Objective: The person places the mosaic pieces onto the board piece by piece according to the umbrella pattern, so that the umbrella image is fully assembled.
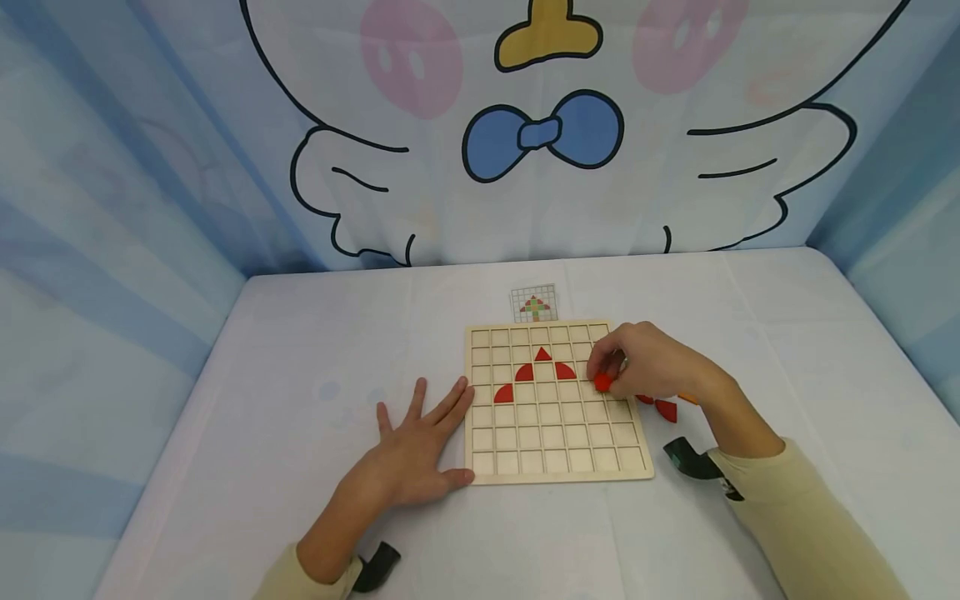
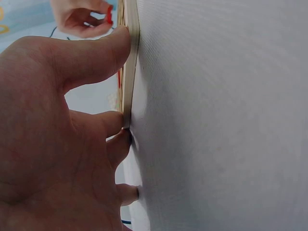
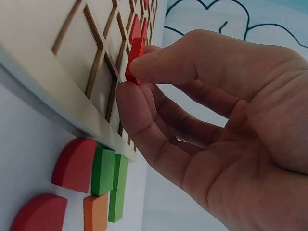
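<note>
A wooden grid board (image 1: 532,439) lies on the table. My left hand (image 1: 412,454) rests flat at its left side with fingers spread, thumb and forefinger against the edge. Over the right part of the grid, my right hand (image 1: 652,360) pinches a red block (image 3: 134,60) between thumb and fingers; its full outline is partly covered. A red triangle (image 1: 543,355) sits in an upper cell. Below it are red quarter-circle blocks: one left of centre (image 1: 524,373), another to the right (image 1: 565,371), and a third lower left (image 1: 503,394).
Right of the board lie loose red quarter-circles (image 3: 74,163), green blocks (image 3: 102,171) and an orange block (image 3: 95,211), partly under my right arm in the head view. A small pattern card (image 1: 535,303) lies behind the board. A printed curtain (image 1: 442,208) hangs behind the table.
</note>
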Motion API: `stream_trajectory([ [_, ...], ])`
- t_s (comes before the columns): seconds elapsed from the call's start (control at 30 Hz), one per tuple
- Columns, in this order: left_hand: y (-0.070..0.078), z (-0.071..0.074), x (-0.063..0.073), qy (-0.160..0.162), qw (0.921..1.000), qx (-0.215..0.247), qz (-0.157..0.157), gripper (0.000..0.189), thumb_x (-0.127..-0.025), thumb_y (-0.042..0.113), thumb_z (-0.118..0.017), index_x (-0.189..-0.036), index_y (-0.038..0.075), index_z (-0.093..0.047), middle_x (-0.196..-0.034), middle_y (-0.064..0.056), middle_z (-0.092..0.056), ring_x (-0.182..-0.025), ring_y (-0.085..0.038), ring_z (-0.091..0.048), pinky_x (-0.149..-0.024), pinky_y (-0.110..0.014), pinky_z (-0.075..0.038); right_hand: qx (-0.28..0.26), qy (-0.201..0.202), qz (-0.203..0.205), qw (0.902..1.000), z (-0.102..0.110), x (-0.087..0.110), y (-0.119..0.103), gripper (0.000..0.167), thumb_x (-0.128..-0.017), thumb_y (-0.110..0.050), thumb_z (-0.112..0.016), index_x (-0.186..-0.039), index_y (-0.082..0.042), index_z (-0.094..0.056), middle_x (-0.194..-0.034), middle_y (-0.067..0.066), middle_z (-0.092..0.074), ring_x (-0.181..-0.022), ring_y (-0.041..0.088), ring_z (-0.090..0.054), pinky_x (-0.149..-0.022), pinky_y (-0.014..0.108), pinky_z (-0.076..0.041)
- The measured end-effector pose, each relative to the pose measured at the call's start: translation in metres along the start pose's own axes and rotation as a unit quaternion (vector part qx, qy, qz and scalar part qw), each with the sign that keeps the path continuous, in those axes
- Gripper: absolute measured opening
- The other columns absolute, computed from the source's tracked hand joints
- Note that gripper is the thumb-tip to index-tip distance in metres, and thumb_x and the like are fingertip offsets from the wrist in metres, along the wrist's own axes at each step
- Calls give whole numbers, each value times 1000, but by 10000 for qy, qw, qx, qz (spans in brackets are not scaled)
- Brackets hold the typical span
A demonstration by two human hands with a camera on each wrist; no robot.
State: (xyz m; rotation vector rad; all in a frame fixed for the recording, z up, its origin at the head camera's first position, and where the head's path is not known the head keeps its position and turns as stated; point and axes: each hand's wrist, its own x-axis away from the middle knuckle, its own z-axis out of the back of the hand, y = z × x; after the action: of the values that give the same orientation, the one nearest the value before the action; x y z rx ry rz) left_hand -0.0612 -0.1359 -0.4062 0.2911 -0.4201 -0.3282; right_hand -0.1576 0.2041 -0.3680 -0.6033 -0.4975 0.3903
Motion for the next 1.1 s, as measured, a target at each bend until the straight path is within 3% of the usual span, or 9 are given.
stream_trajectory([
  [0.33,0,0,1,14,10000,27,-46,99,-90,52,-74,-168,31,-17,-176,15,-7,-162,-44,3,-109,-89,-3,153,23,278,9995,-6,-2,-4,29,-76,8,-76,-99,-10,-75,-86,3,-68,-82,17,-61,-75,32,-53],
  [1.1,1,0,1,10,10000,63,32,99,-90,52,-74,-168,31,-17,-176,16,-6,-162,-43,3,-110,-88,-2,303,256,471,9981,-13,-4,-3,21,-75,6,-82,-86,-10,-74,-79,0,-69,-74,12,-62,-71,29,-54],
])
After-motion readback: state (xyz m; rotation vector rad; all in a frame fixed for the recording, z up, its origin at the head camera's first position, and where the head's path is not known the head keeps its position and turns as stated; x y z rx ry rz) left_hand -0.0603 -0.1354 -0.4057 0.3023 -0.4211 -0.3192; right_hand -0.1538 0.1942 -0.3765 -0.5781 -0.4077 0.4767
